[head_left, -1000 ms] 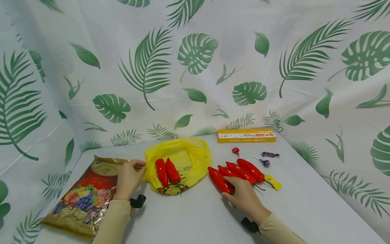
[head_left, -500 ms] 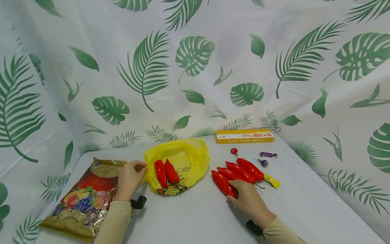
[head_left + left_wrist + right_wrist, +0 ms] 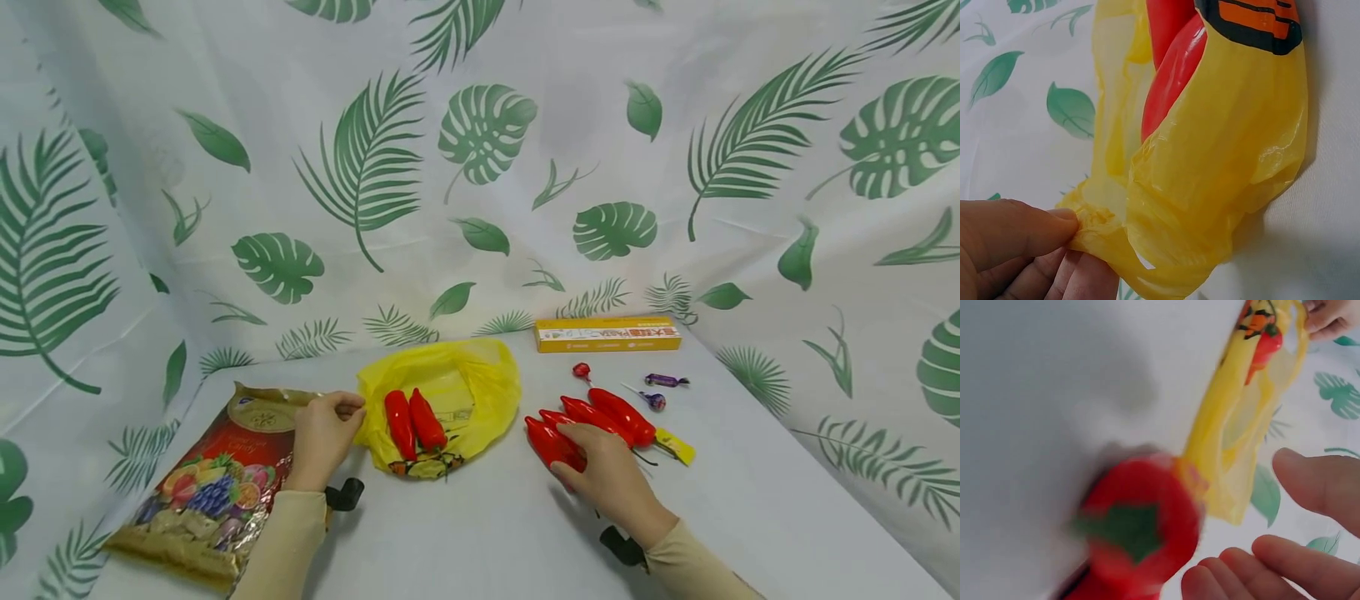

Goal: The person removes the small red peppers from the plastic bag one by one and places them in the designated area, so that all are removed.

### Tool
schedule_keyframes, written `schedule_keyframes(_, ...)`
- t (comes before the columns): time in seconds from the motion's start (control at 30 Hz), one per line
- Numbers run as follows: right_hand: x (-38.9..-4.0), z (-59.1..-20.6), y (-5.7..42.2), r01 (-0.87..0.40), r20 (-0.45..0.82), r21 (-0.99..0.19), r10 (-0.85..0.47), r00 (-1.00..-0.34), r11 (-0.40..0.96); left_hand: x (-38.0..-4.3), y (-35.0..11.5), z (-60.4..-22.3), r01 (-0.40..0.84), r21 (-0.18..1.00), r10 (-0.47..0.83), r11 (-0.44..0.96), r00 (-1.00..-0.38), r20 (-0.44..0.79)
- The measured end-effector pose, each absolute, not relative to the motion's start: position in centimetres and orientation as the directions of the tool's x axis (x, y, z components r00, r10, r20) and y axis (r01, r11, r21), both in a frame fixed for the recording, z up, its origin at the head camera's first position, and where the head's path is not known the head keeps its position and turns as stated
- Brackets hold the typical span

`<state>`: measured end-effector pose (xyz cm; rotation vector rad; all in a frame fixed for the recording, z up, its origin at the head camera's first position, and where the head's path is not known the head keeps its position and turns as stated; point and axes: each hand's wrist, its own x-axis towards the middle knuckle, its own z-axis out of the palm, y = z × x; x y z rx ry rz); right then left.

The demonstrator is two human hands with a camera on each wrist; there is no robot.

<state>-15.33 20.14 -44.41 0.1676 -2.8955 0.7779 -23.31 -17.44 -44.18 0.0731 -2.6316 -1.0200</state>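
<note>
My left hand point(image 3: 324, 442) pinches the left rim of a yellow plastic bag point(image 3: 491, 392); the left wrist view shows the gathered film point(image 3: 1094, 228) between thumb and fingertips. Inside the bag's mouth lie two glossy red peppers point(image 3: 427, 423). To the right, my right hand point(image 3: 611, 483) is over the nearest red pepper point(image 3: 542, 442) of a row of several, covering part of it. In the right wrist view, that hand's thumb point(image 3: 1319, 487) and fingers are spread apart, and a blurred red pepper point(image 3: 1175, 540) with a green stem end is beside them.
A red and gold candy bag point(image 3: 217, 475) lies at left, partly under my left forearm. Behind the pepper row are a red lollipop point(image 3: 581, 371), a purple lollipop point(image 3: 655, 402) and a purple-wrapped candy point(image 3: 666, 381). A yellow packet point(image 3: 677, 448) and a pasta box point(image 3: 607, 335) are at right.
The nearest red pepper has shifted slightly right, closer to the others, and my right hand has moved with it. My left hand keeps its pinch on the bag's rim.
</note>
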Motion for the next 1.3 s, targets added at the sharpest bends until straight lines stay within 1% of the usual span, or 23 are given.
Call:
schedule_keyframes(0.13, -16.3, -44.2, 18.7, -0.177, 0.178, -0.536, -0.094, -0.980, 0.826, -23.4, -17.6, -44.3, 0.080, 0.669, -0.153, 0.739, -0.947, 0.283)
schedule_keyframes(0.3, -18.1, -44.8, 15.7, -0.220, 0.172, -0.608, -0.144, -0.974, 0.763, -23.5, -17.8, -44.5, 0.087, 0.672, -0.147, 0.735, -0.948, 0.284)
schedule_keyframes(0.47, -20.1, -45.5, 12.3, -0.311, 0.180, -0.664, -0.259, -0.949, 0.680, -23.6, -17.9, -44.6, 0.098, 0.670, -0.143, 0.736, -0.945, 0.295)
schedule_keyframes(0.6, -21.6, -45.9, 9.6, -0.344, 0.169, -0.685, -0.319, -0.932, 0.642, -23.5, -17.7, -44.5, 0.104, 0.674, -0.139, 0.731, -0.945, 0.297)
schedule_keyframes(0.67, -22.3, -46.2, 8.4, -0.338, 0.162, -0.687, -0.318, -0.934, 0.643, -23.5, -17.6, -44.4, 0.108, 0.674, -0.135, 0.731, -0.945, 0.298)
schedule_keyframes(0.9, -24.0, -47.4, 5.5, -0.249, 0.094, -0.728, -0.267, -0.959, 0.639, -23.6, -17.5, -44.7, 0.103, 0.666, -0.128, 0.739, -0.949, 0.289)
schedule_keyframes(1.3, -24.6, -47.1, 3.8, -0.181, 0.047, -0.745, -0.219, -0.975, 0.642, -23.5, -17.9, -44.8, 0.092, 0.658, -0.136, 0.748, -0.948, 0.288)
